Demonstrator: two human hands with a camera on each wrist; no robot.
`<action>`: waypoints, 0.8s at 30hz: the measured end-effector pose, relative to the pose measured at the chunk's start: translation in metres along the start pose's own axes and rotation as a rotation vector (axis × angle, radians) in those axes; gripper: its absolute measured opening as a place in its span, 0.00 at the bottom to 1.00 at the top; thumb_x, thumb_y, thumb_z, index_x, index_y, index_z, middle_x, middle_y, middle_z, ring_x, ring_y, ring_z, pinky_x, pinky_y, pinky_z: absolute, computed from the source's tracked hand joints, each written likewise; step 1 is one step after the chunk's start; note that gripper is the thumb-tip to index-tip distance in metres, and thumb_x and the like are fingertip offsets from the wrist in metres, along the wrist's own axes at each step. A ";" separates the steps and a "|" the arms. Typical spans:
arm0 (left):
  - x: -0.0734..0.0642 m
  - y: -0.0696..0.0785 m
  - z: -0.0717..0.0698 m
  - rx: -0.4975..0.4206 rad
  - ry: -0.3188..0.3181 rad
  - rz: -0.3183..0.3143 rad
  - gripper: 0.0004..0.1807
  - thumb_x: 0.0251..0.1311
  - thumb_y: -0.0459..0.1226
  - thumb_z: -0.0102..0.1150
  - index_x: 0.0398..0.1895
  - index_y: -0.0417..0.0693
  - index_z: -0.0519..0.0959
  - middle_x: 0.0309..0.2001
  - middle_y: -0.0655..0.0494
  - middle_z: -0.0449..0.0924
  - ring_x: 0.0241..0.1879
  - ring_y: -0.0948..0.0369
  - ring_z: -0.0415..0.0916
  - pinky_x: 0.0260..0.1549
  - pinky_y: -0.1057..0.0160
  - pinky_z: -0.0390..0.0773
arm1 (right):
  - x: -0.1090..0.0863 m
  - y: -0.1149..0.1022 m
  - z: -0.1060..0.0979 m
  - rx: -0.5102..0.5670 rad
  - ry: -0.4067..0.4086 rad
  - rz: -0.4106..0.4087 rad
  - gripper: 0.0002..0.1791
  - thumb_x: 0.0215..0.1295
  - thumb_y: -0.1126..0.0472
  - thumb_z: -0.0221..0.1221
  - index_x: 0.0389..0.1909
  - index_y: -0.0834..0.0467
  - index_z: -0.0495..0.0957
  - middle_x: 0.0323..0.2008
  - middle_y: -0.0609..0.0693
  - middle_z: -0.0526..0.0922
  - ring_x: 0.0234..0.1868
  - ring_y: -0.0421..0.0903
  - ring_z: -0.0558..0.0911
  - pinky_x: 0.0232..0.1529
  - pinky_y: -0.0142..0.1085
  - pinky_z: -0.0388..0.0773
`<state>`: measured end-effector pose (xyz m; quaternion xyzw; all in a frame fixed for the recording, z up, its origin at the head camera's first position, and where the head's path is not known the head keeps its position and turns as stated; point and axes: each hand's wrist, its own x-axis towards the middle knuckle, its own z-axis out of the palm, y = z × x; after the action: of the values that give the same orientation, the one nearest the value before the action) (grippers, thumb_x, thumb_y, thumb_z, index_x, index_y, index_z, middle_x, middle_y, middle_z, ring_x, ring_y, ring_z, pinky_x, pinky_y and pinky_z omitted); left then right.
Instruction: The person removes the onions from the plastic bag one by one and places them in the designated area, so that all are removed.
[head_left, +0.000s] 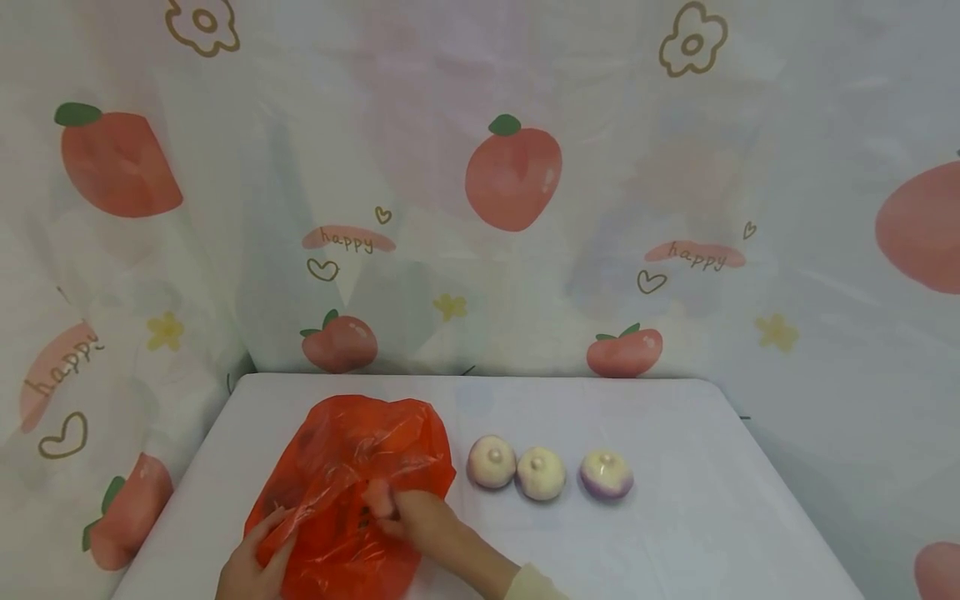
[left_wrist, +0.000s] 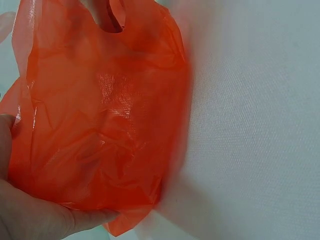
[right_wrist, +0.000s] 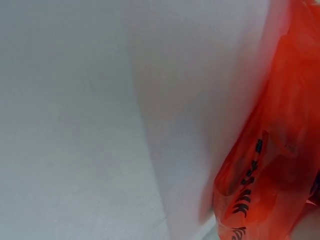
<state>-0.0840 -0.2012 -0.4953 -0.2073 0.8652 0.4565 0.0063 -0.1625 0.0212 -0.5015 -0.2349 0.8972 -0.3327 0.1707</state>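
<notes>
A red plastic bag (head_left: 352, 433) with black print lies bunched on the left part of the table. My left hand (head_left: 255, 562) holds the bag's near left side; in the left wrist view the thumb (left_wrist: 90, 218) lies along its lower edge. My right hand (head_left: 412, 517) grips the bag near its middle, fingers curled and partly hidden by the plastic. Through the bag's film darker shapes show faintly. To the right of the bag sit three round vegetables, white on top and purple below, each with a small knob: a left one (head_left: 492, 462), a middle one (head_left: 541, 473) and a right one (head_left: 606, 475).
The white table (head_left: 660, 542) has rounded far corners. Behind it and along both sides hangs a pale cloth (head_left: 420, 100) printed with fruit, flowers and lettering. The left and middle vegetables stand side by side; a gap parts them from the right one.
</notes>
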 end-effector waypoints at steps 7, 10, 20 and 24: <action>0.001 0.000 0.000 0.008 0.015 0.028 0.27 0.63 0.42 0.58 0.59 0.33 0.68 0.56 0.31 0.70 0.37 0.48 0.74 0.40 0.45 0.78 | -0.006 -0.003 -0.003 0.023 0.061 -0.028 0.08 0.57 0.57 0.66 0.31 0.51 0.74 0.19 0.39 0.70 0.22 0.35 0.70 0.24 0.26 0.70; 0.000 0.000 0.001 0.017 0.021 0.029 0.27 0.63 0.41 0.58 0.59 0.32 0.68 0.56 0.31 0.70 0.36 0.49 0.74 0.40 0.46 0.78 | -0.008 -0.006 -0.004 0.070 0.083 -0.042 0.11 0.55 0.56 0.68 0.34 0.52 0.76 0.21 0.38 0.72 0.23 0.34 0.71 0.25 0.25 0.71; -0.001 0.003 0.001 0.014 0.018 0.019 0.26 0.64 0.41 0.57 0.59 0.32 0.69 0.57 0.31 0.69 0.41 0.45 0.73 0.43 0.43 0.76 | -0.020 0.000 -0.009 0.315 0.070 -0.068 0.26 0.54 0.44 0.66 0.53 0.47 0.71 0.41 0.33 0.77 0.39 0.33 0.76 0.44 0.31 0.77; -0.001 0.002 0.000 0.010 0.004 -0.010 0.28 0.64 0.43 0.57 0.60 0.33 0.67 0.56 0.31 0.69 0.38 0.46 0.73 0.43 0.43 0.76 | -0.026 0.004 -0.011 0.262 0.116 -0.097 0.31 0.52 0.40 0.66 0.53 0.52 0.71 0.41 0.36 0.77 0.40 0.34 0.76 0.43 0.31 0.77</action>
<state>-0.0839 -0.1998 -0.4938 -0.2124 0.8664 0.4519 0.0076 -0.1469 0.0440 -0.4926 -0.2340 0.8421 -0.4678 0.1314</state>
